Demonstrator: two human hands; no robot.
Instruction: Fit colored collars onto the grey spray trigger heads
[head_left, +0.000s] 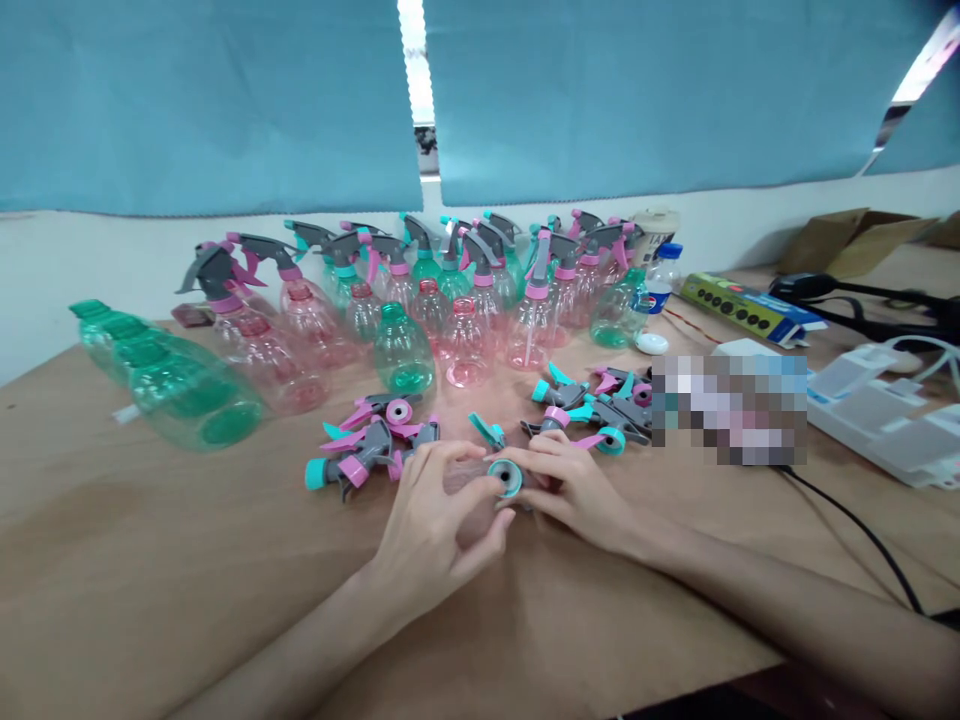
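At the clock's centre, between your hands, is a teal-collared spray head (505,479), its opening facing you. Your right hand (576,487) pinches it from three o'clock; your left hand (435,503), curved half-open at nine, touches its rim.

Spray heads (375,440) lie on the table (150,570) left of the fingers (534,461); more lie right and slightly behind; bottles (403,352) stand farther behind; a tray (885,412), far right.

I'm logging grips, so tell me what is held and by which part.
A spray head: the right hand holds it near its turquoise collar; the left hand has its thumb at the collar's rim, whether gripping is unclear.
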